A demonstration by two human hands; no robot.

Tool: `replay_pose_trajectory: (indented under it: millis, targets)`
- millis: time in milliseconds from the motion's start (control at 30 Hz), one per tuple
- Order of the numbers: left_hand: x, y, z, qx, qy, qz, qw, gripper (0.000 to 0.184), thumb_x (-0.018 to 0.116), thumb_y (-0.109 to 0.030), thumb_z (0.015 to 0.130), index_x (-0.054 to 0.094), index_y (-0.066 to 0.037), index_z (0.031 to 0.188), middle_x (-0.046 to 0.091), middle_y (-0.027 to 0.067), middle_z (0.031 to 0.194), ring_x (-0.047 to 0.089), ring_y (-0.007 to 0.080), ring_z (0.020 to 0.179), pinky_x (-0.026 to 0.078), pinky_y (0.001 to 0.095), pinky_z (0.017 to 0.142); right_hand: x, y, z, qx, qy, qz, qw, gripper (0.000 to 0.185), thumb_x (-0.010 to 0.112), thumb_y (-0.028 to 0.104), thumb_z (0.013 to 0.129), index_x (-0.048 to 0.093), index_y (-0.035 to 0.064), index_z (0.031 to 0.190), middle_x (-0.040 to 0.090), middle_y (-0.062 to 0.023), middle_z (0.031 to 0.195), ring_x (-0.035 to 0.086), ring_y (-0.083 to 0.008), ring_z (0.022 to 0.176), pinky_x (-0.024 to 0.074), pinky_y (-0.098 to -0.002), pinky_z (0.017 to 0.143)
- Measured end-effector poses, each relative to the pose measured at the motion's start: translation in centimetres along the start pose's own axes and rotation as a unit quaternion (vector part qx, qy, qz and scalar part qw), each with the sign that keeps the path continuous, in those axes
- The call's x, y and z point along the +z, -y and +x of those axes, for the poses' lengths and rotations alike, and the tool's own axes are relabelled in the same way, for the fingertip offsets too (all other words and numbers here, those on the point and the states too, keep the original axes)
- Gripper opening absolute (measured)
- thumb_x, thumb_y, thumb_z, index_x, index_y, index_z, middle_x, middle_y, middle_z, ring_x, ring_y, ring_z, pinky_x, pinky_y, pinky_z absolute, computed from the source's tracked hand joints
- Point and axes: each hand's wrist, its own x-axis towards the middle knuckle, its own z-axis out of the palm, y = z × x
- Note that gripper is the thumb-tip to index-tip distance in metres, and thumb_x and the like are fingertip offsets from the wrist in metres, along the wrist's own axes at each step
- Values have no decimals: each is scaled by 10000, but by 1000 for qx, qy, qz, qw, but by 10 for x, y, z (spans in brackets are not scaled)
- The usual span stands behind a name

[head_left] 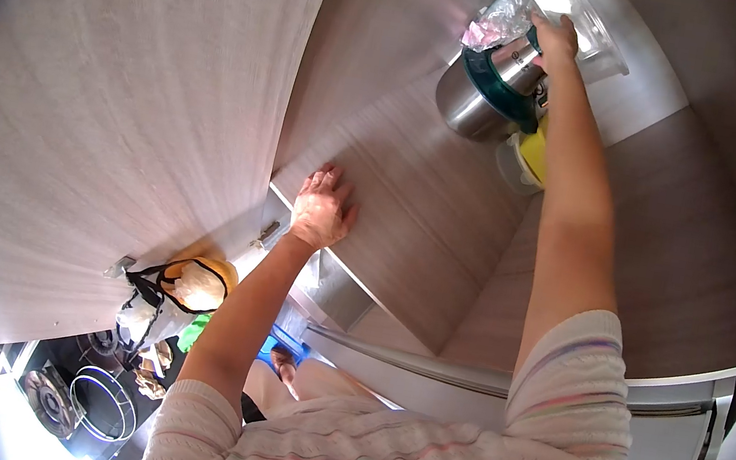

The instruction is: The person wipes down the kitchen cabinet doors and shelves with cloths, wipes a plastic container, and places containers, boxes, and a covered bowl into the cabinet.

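Deep in the cabinet stands a food chopper (485, 99), with a steel bowl, a dark green lid and a steel motor head on top. My right hand (556, 43) is closed around the upper end of that head; part of the grip is hidden. A crinkled clear plastic bag (505, 21) lies against the chopper's left side. Close by its base is a yellow container with a clear part (532, 155), partly covered by my right forearm. My left hand (321, 210) rests flat near the front edge of the shelf (426, 230), fingers spread and holding nothing.
A large cabinet door (123, 76) stands open on the left. Bags (196, 285) hang at its lower part. Below are a stove with burners (52, 402) and a wire ring (105, 403). A clear plastic box (585, 14) sits at the cabinet's back.
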Motion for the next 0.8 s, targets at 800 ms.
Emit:
replay_pose_trajectory:
  millis: [800]
  targets:
    - [-2,-4,1,8,-35,-5,999,356,672,-202,659,638,-62,985,509,147,1197,422,326,1180,364,432,963,-38,-20,67,-302,-92,-323,892,495,561,286,738,509,205,1224,429,47,1318,347,-185,1259,315,-562,923]
